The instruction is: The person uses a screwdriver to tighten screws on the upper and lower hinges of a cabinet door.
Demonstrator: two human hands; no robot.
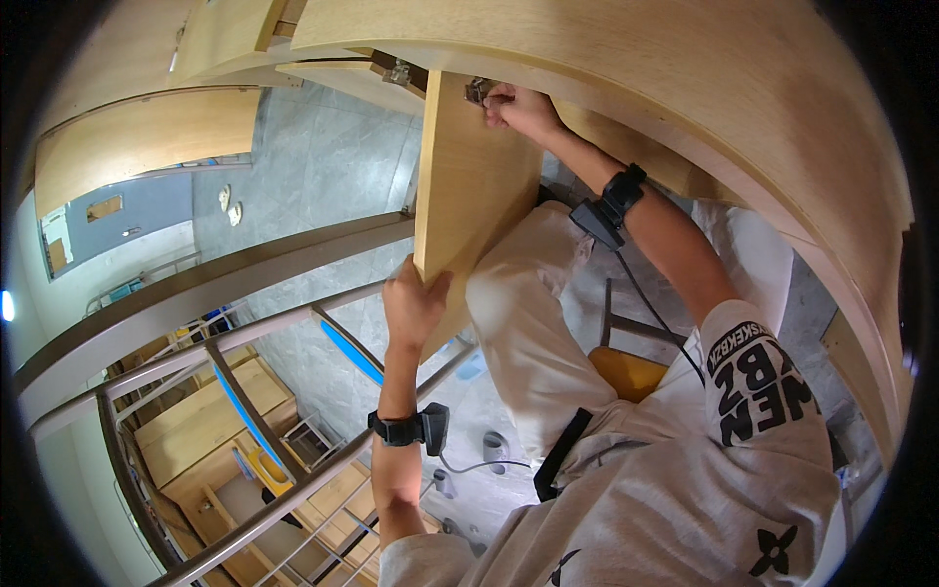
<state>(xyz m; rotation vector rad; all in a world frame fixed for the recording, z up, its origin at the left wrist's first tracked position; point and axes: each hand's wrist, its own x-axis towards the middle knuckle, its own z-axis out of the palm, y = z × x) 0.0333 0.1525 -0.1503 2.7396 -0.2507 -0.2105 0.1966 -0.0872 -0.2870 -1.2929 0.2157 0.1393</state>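
A light wooden cabinet door (469, 176) stands swung out in front of me. My left hand (416, 297) grips its edge low down, thumb on the near face and fingers around the edge. My right hand (517, 110) is at the door's other end, its curled fingers touching a metal cabinet hinge (478, 90). Whether those fingers hold a small part is hidden. A second metal hinge (398, 72) shows on the cabinet to the left of the door. Both wrists wear black strapped devices with cables.
A metal ladder with blue-topped rungs (352, 351) and a thick metal bed rail (220, 271) lie close at the left. The curved wooden cabinet panel (623, 44) spans the top and right. Below me is a yellow stool seat (627, 373). White shoes (234, 213) rest on the tiled floor.
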